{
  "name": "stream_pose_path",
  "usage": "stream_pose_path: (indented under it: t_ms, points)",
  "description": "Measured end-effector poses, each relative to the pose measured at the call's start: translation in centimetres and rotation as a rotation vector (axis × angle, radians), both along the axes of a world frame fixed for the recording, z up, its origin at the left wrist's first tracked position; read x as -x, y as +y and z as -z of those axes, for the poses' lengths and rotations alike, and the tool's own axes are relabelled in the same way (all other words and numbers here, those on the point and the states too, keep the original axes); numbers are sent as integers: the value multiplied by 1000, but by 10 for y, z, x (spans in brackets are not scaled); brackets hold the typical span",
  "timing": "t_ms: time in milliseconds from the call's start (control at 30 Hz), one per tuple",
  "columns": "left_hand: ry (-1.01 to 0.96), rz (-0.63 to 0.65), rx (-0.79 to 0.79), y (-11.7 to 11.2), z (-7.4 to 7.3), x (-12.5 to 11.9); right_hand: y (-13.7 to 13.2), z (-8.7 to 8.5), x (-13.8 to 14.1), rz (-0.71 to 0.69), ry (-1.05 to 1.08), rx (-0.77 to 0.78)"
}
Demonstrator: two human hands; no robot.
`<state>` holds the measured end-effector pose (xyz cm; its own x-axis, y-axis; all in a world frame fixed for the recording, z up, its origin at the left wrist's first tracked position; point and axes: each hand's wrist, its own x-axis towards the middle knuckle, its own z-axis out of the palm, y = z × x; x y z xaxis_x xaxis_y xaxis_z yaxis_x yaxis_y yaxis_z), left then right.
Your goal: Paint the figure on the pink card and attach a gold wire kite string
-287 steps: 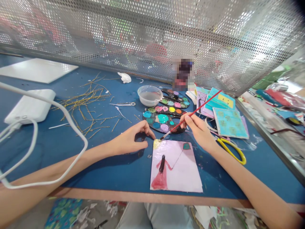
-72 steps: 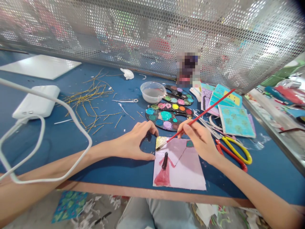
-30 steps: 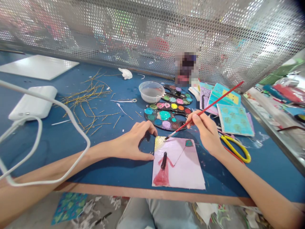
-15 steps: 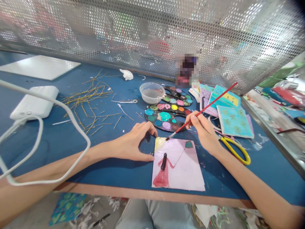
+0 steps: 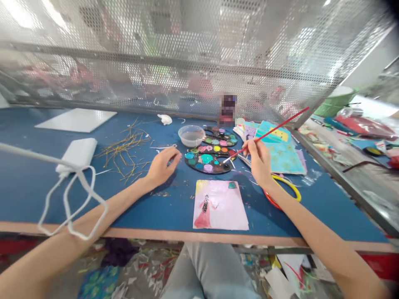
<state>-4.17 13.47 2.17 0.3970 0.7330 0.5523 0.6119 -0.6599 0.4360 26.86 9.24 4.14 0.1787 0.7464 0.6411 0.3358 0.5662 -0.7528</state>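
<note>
My right hand (image 5: 258,162) grips a thin red paintbrush (image 5: 276,128) by its lower handle. Its bristles are over the dark lower right of the near black paint palette (image 5: 198,167); whether they touch the paint I cannot tell. My left hand (image 5: 163,166) rests on the blue table left of that palette, fingers loosely bent, holding nothing. Below the palette lies a pale pink square painting (image 5: 232,209). On it are a figure in a red dress with long black hair, a green shape at top right and a yellow corner at top left.
A clear water bowl (image 5: 188,141) and a second palette (image 5: 230,139) stand behind. Yellow-handled scissors (image 5: 294,192) lie by my right forearm, near painted cards (image 5: 286,160). Dry twigs (image 5: 124,147) and a white power bank (image 5: 79,153) are at left; its cable (image 5: 67,203) crosses my left forearm.
My right hand has moved the brush from the painting's yellow corner to the palette. My left hand has let go of the painting's left edge and drawn back up and left. The view has tilted up.
</note>
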Motion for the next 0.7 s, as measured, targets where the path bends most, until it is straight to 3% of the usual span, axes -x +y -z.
stream_pose_path:
  t_ms: [100, 167, 267, 400, 567, 700]
  points:
    - [-110, -73, 45, 6, -4, 2, 0, -6, -13, 62, -172, -128]
    - [-315, -94, 238, 4, -10, 1, -1, -9, -22, 81, -189, -157]
    - [-580, -109, 438, -3, -18, -10, -2, -10, -33, -12, 132, -6]
    - [-810, -79, 546, -11, -26, -42, -2, -12, -46, -335, 732, 330]
    - [-1102, 46, 777, -10, -31, -81, -3, -11, -56, -457, 890, 398]
    - [-1264, 166, 896, -8, -32, -83, -1, -5, -60, -480, 946, 408]
